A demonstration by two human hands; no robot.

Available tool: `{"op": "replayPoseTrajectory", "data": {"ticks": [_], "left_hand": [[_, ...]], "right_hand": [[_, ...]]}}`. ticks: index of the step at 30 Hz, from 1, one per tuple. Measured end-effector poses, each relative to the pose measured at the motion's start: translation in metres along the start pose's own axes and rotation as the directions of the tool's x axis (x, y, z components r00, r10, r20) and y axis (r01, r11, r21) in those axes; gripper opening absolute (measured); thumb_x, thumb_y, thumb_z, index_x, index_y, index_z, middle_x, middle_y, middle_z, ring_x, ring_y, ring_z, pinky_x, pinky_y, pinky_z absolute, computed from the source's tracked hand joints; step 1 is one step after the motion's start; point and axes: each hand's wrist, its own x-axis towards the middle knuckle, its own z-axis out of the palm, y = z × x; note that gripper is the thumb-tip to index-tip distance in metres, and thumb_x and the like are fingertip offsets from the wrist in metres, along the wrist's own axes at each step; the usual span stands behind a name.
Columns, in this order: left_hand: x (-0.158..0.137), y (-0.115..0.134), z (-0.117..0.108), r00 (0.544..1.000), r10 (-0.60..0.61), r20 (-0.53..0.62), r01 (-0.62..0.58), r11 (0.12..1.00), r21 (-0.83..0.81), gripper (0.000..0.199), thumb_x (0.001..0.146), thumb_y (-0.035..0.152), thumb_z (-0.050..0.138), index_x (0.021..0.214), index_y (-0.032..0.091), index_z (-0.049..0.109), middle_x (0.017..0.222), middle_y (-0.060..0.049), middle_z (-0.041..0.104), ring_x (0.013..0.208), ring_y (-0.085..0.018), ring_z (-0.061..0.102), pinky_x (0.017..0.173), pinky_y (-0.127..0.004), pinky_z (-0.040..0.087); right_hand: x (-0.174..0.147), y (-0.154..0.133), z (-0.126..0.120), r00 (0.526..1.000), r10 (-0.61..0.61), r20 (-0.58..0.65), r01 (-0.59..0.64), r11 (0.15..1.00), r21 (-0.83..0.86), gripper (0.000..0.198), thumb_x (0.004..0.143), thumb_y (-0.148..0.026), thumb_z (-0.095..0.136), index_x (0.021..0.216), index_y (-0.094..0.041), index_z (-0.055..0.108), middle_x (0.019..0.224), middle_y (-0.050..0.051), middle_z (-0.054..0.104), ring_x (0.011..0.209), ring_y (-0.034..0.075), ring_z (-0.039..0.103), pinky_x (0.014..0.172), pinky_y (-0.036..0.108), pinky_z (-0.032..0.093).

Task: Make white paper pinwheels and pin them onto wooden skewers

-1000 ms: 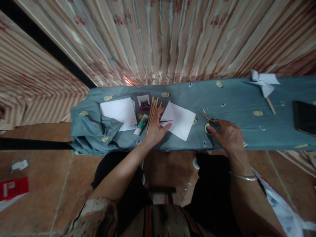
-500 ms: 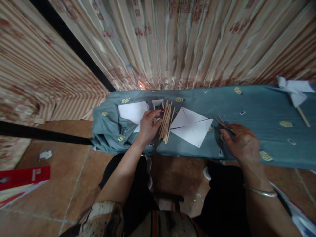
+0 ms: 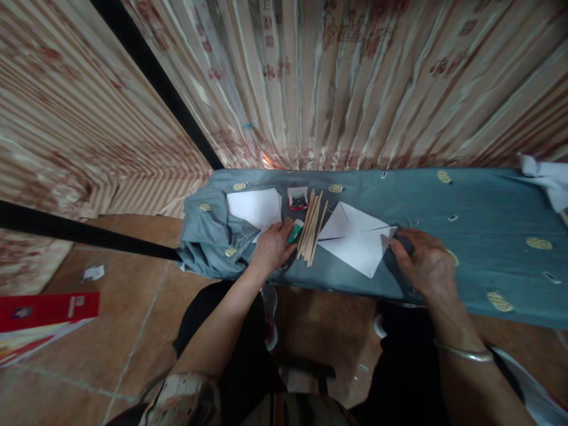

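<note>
My left hand is closed around a small green-and-white object of unclear kind, just left of a bundle of thin wooden sticks. To the right of the sticks lies a white square paper with slits running in from its corners. At its right corner my right hand has thumb and forefinger pinched on the paper edge. Whether the scissors seen earlier are still in that palm is hidden. A stack of white paper rests left of the sticks.
A small open box with dark bits stands behind the sticks. A folded paper pinwheel is at the far right. The long table wears a blue-grey cloth; a curtain hangs behind, and black poles rise at the left.
My left hand has picked up the green-and-white object and drawn back from the small box. My right hand has moved onto the paper's right corner, and the scissors no longer show. The view has shifted left.
</note>
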Motion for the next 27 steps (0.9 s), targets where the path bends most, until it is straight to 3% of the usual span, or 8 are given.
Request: {"op": "replayPoseTrajectory", "data": {"ticks": [4, 7, 10, 13, 16, 20, 24, 27], "left_hand": [[0.000, -0.002, -0.001, 1.000, -0.023, -0.008, 0.023, 0.999, -0.046, 0.044, 0.086, 0.023, 0.062, 0.130, 0.016, 0.056, 0.109, -0.011, 0.067, 0.104, -0.026, 0.063, 0.091, -0.037, 0.051], [0.003, -0.005, 0.001, 0.993, -0.067, -0.102, 0.034, 0.955, -0.296, 0.041, 0.083, 0.021, 0.065, 0.124, 0.017, 0.062, 0.108, -0.010, 0.069, 0.102, -0.025, 0.063, 0.092, -0.040, 0.051], [0.008, 0.001, 0.006, 0.982, -0.153, -0.110, 0.015, 0.646, -0.763, 0.040, 0.079, 0.029, 0.071, 0.117, 0.017, 0.068, 0.109, -0.009, 0.072, 0.099, -0.023, 0.065, 0.091, -0.038, 0.051], [0.010, 0.022, 0.011, 0.991, -0.104, 0.085, 0.098, 0.133, -0.986, 0.049, 0.072, 0.041, 0.078, 0.114, 0.017, 0.071, 0.106, -0.007, 0.075, 0.095, -0.021, 0.067, 0.089, -0.034, 0.050], [0.008, 0.048, 0.011, 0.963, 0.040, 0.266, 0.269, -0.142, -0.953, 0.055, 0.062, 0.049, 0.084, 0.106, 0.016, 0.076, 0.092, -0.006, 0.076, 0.080, -0.017, 0.067, 0.078, -0.029, 0.049], [0.006, 0.072, 0.007, 0.917, 0.192, 0.351, 0.391, -0.250, -0.885, 0.048, 0.056, 0.047, 0.089, 0.090, 0.015, 0.079, 0.080, -0.005, 0.075, 0.068, -0.012, 0.063, 0.070, -0.024, 0.046], [0.008, 0.079, 0.007, 0.920, 0.182, 0.347, 0.386, -0.268, -0.883, 0.044, 0.056, 0.049, 0.088, 0.080, 0.013, 0.078, 0.076, -0.004, 0.074, 0.066, -0.011, 0.062, 0.067, -0.023, 0.046], [0.010, 0.080, 0.009, 0.920, 0.146, 0.364, 0.390, -0.250, -0.886, 0.050, 0.056, 0.047, 0.089, 0.091, 0.013, 0.077, 0.082, -0.006, 0.075, 0.071, -0.013, 0.065, 0.068, -0.024, 0.049]], "right_hand": [[0.001, -0.004, 0.002, 1.000, 0.005, -0.011, -0.005, 0.999, 0.044, 0.038, 0.094, -0.042, 0.049, 0.101, -0.012, 0.072, 0.105, 0.019, 0.074, 0.097, 0.033, 0.069, 0.087, 0.046, 0.054], [0.003, -0.012, 0.000, 0.999, 0.049, -0.016, -0.046, 0.989, 0.140, 0.038, 0.094, -0.042, 0.049, 0.103, -0.014, 0.072, 0.107, 0.019, 0.074, 0.103, 0.033, 0.068, 0.093, 0.049, 0.052], [0.004, -0.030, -0.004, 0.990, 0.142, 0.011, -0.137, 0.923, 0.360, 0.033, 0.090, -0.044, 0.055, 0.100, -0.019, 0.074, 0.109, 0.015, 0.074, 0.104, 0.031, 0.067, 0.097, 0.050, 0.049], [0.006, -0.054, -0.007, 0.932, 0.288, 0.220, -0.360, 0.661, 0.658, 0.029, 0.083, -0.048, 0.066, 0.097, -0.025, 0.076, 0.105, 0.008, 0.076, 0.089, 0.025, 0.070, 0.083, 0.042, 0.056], [0.008, -0.075, -0.007, 0.838, 0.230, 0.495, -0.542, 0.254, 0.801, 0.035, 0.074, -0.053, 0.076, 0.094, -0.025, 0.078, 0.096, 0.006, 0.078, 0.086, 0.021, 0.070, 0.074, 0.032, 0.056], [0.013, -0.090, -0.010, 0.740, 0.090, 0.667, -0.648, -0.172, 0.742, 0.041, 0.064, -0.054, 0.084, 0.090, -0.023, 0.079, 0.089, 0.005, 0.078, 0.074, 0.016, 0.070, 0.065, 0.026, 0.056], [0.020, -0.090, -0.013, 0.726, 0.094, 0.681, -0.623, -0.328, 0.710, 0.026, 0.065, -0.041, 0.087, 0.078, -0.021, 0.078, 0.082, 0.003, 0.078, 0.062, 0.012, 0.066, 0.057, 0.023, 0.056], [0.023, -0.085, -0.011, 0.730, 0.174, 0.661, -0.573, -0.372, 0.730, 0.026, 0.064, -0.038, 0.088, 0.079, -0.020, 0.078, 0.083, 0.002, 0.078, 0.063, 0.010, 0.066, 0.058, 0.018, 0.055]]}}
